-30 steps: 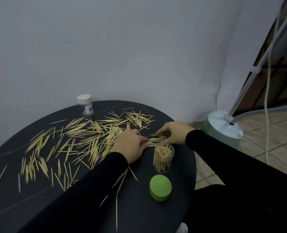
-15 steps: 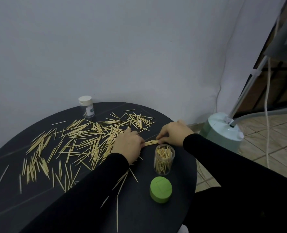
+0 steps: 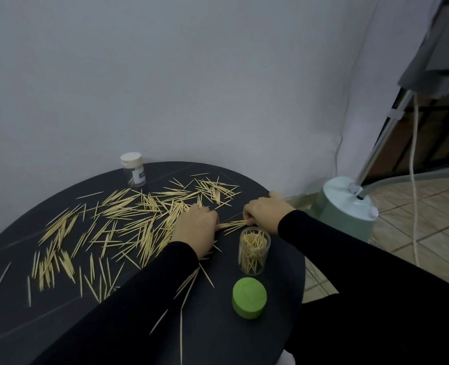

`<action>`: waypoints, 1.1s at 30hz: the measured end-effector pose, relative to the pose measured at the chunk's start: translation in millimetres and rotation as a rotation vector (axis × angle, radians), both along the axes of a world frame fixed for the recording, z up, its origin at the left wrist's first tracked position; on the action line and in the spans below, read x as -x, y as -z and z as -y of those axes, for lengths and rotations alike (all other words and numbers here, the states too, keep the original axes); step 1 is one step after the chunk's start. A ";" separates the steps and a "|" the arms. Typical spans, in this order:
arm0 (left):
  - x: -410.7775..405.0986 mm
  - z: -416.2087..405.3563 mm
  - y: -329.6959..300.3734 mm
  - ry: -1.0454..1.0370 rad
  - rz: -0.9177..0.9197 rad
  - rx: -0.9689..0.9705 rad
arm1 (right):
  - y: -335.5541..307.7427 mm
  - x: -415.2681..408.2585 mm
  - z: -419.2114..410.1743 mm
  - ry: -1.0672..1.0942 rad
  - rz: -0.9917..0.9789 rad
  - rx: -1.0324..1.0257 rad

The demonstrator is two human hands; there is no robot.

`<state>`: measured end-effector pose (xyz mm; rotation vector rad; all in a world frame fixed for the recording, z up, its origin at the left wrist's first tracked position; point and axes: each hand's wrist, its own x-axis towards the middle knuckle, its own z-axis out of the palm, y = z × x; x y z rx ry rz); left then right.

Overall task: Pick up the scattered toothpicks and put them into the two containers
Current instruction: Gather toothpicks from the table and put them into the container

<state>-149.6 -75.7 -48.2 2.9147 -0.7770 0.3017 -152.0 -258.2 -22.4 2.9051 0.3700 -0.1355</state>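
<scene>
Round black table seen from above and behind the person's black sleeves. The left hand and right hand meet just beyond the open clear container, each pinching one end of a small bundle of toothpicks that lies nearly level between them, close above the tabletop. Fingers of both hands are curled narrowly about the bundle's ends; the fingertips themselves are mostly hidden behind the knuckles. Compared with half a second ago, the hands stand slightly farther apart and more of the bundle's length shows between them; a second ago the sticks fanned loosely at the right hand, whereas now they lie gathered and parallel. The container, upright and partly filled with toothpicks, has not shifted, nor has its green lid, which lies flat on the table just nearer than it. The second container, with a white cap, stands at the far left edge by the wall. The scattered toothpicks cover the table's left and middle, unchanged in their spread. On the floor at right stands a pale green appliance base with a slanting pole.
</scene>
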 end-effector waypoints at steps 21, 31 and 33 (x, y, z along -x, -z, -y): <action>1.2 -4.8 -5.8 -0.047 0.038 0.255 | -10.7 20.8 11.7 0.170 0.063 -0.472; 15.1 2.2 -34.9 0.046 -0.291 0.849 | -34.0 42.6 11.6 0.122 0.129 -1.018; 21.9 2.7 -40.3 0.076 -0.385 0.972 | -37.6 50.5 12.6 0.096 0.102 -1.081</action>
